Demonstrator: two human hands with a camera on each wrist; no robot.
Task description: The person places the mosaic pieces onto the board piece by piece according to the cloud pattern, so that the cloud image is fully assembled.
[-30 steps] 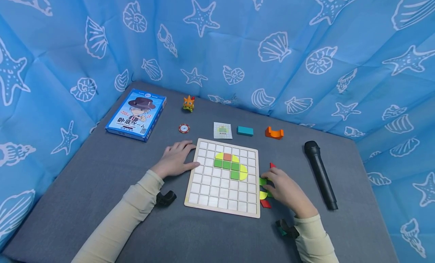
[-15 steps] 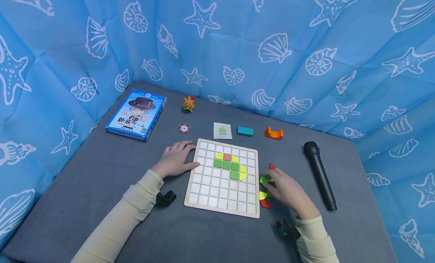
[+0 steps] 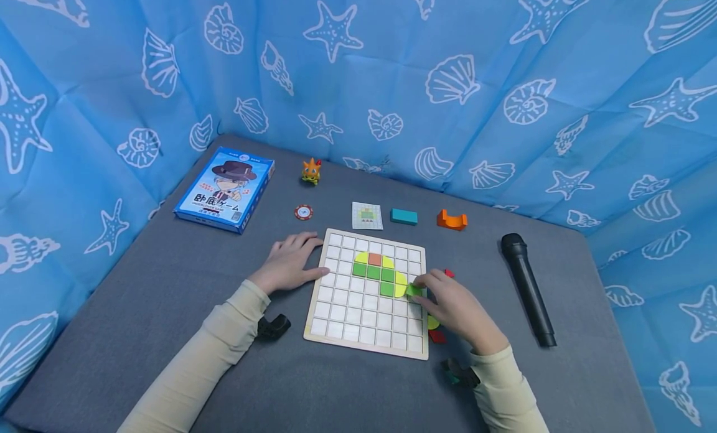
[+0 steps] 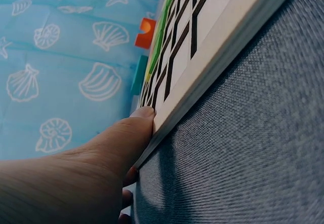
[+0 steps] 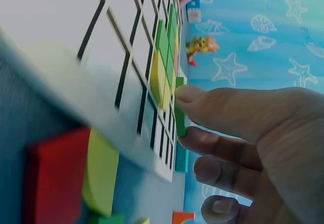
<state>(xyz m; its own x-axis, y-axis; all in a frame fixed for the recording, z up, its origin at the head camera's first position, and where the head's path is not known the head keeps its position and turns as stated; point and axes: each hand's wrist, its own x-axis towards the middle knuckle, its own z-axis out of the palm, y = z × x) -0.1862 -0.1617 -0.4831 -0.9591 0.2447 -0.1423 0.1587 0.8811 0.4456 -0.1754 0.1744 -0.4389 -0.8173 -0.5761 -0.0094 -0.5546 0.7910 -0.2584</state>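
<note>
While the right hand [image 3: 448, 305] pinches a green tile [image 3: 414, 290] between thumb and fingers at the board's [image 3: 366, 343] three o'clock edge, just beside the green and yellow pattern [image 3: 379, 272], the placing step looks under way; next it needs lowering flat into a square. The left hand [image 3: 288, 262], fingers relaxed, rests at nine o'clock, steadying the board. Spare pieces [image 3: 435, 335] lie on the counter [image 3: 168, 296] at four o'clock.

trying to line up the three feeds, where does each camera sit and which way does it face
Head: worn high, looks down at the grid board; both sleeves, left hand, right hand show.
Left wrist: low on the table, along the board's edge; fingers touch it.
Right wrist: low, across the board; fingers pinch a green piece.
Shared: board, green piece.
</note>
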